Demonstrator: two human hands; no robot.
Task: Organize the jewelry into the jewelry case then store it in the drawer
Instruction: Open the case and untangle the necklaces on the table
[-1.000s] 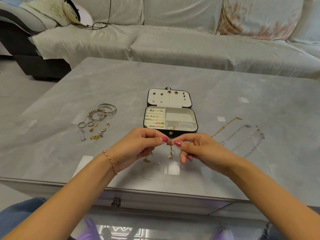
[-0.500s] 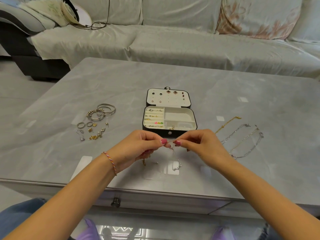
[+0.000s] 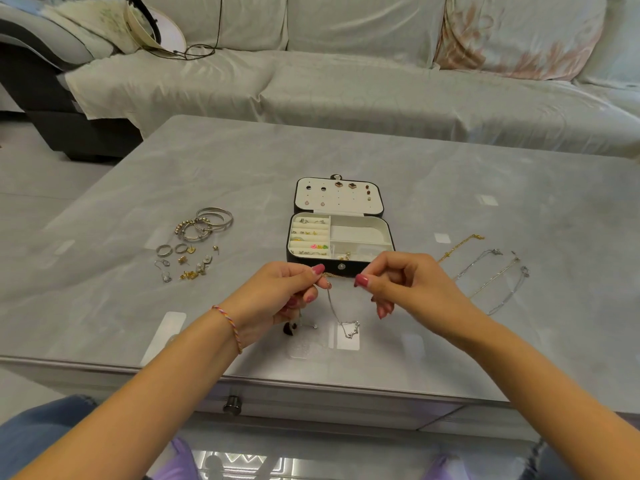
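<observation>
The black jewelry case (image 3: 360,233) lies open mid-table, cream inside, with earrings in its lid and rings in its left slots. Just in front of it my left hand (image 3: 287,292) and my right hand (image 3: 401,282) each pinch one end of a thin gold chain (image 3: 341,276) stretched between them. From my left fingers a silver necklace (image 3: 341,320) hangs down, its pendant resting on the table. Loose bangles (image 3: 207,221), rings and small earrings (image 3: 187,263) lie to the left. Several chains (image 3: 491,271) lie to the right.
The grey marble table (image 3: 346,150) has a drawer with a round knob (image 3: 231,405) under its near edge. A covered sofa (image 3: 346,84) stands behind, with a fan and cable on its left end. My knees are below the table edge.
My hands have moved apart, my right hand shifting right, so the gold chain now stretches between them. The silver necklace hangs lower, its pendant on the table.
</observation>
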